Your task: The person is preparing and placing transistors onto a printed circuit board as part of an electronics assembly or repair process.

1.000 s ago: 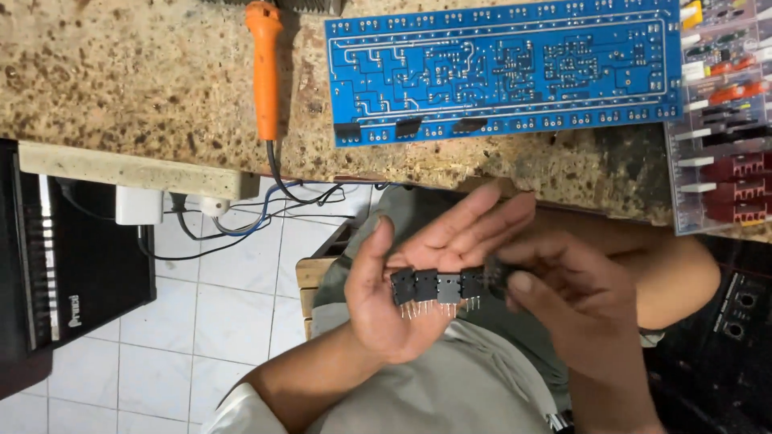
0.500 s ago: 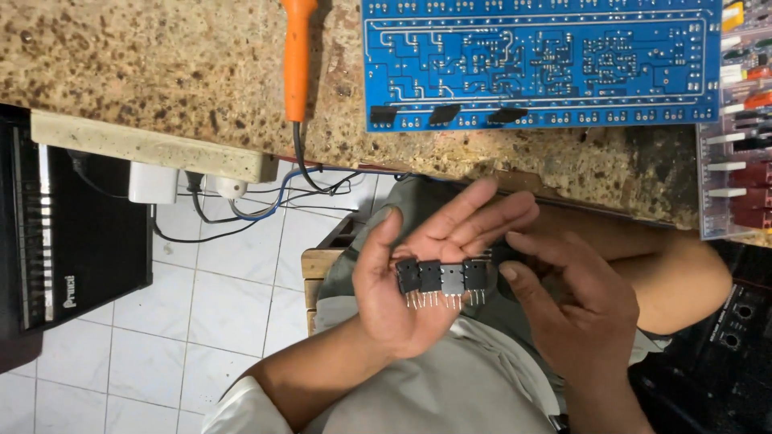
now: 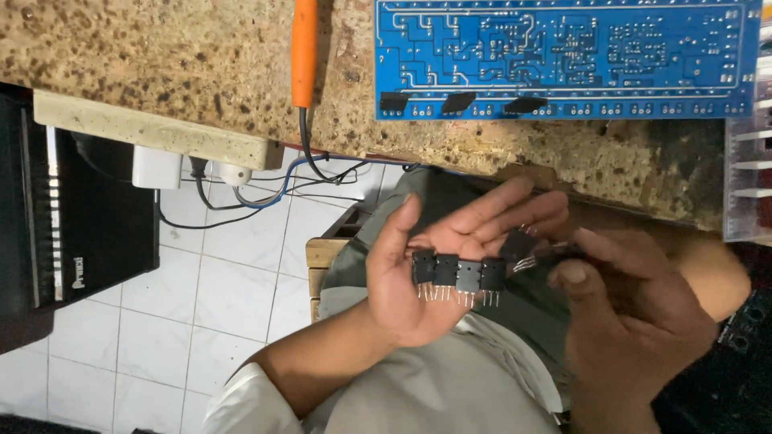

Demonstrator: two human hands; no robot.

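My left hand (image 3: pixel 434 265) lies palm up over my lap, fingers spread. Across its palm rests a row of several black transistors (image 3: pixel 457 275), metal legs pointing toward me. My right hand (image 3: pixel 627 313) is just right of it, its thumb and fingertips pinching one more black transistor (image 3: pixel 543 255) at the tips of the left fingers. On the speckled stone counter (image 3: pixel 161 56) above lies a long blue circuit board (image 3: pixel 563 56), with three black parts along its near edge.
An orange-handled soldering iron (image 3: pixel 305 52) lies on the counter left of the board, its cable hanging down. A white adapter (image 3: pixel 157 167) and plugs sit under the counter's ledge. A black case (image 3: pixel 72 233) stands left on white floor tiles. A parts organiser (image 3: pixel 748 177) is at the right edge.
The view has shifted, so the board and iron sit further right. My right hand has drawn slightly right, with one transistor pinched apart from the row on my left palm.
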